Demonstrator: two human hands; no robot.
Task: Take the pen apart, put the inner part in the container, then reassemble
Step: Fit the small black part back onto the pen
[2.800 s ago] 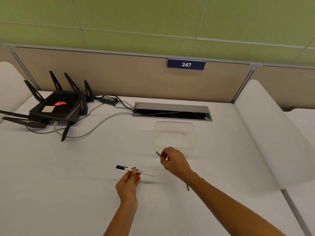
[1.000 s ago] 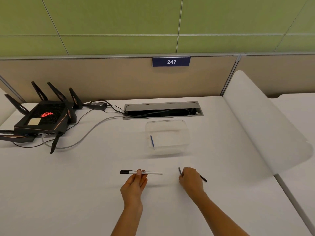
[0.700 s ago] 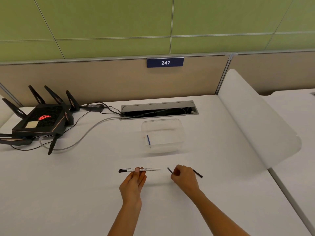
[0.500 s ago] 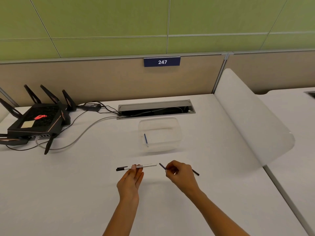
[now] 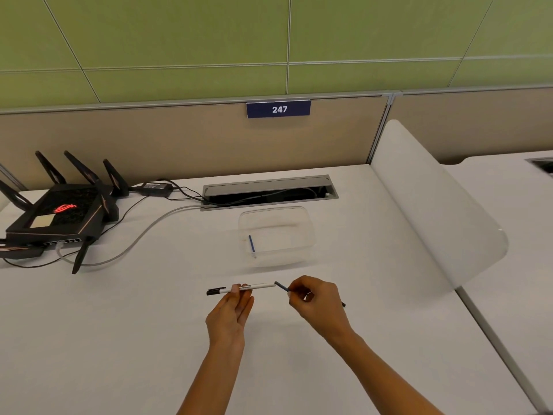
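- Fingers [image 5: 239, 290] of my left hand [image 5: 232, 313] grip the slim white plastic pen barrel [image 5: 250, 288] above the table [image 5: 119, 339].
- Right hand [image 5: 314, 301] pinches a thin dark rod [image 5: 281, 286] at the barrel's open end.
- Misalignment there could jam reassembly, I judge.

A black router [image 5: 59, 214] with upright antennas sits well off to the left of the hands, farther back, its grey cable [image 5: 143, 235] curving toward the open cable tray [image 5: 269, 190] straight beyond them. A blue "247" sign [image 5: 278, 109] hangs on the partition [image 5: 179, 139]. A translucent divider [image 5: 434, 205] rises right of the hands.
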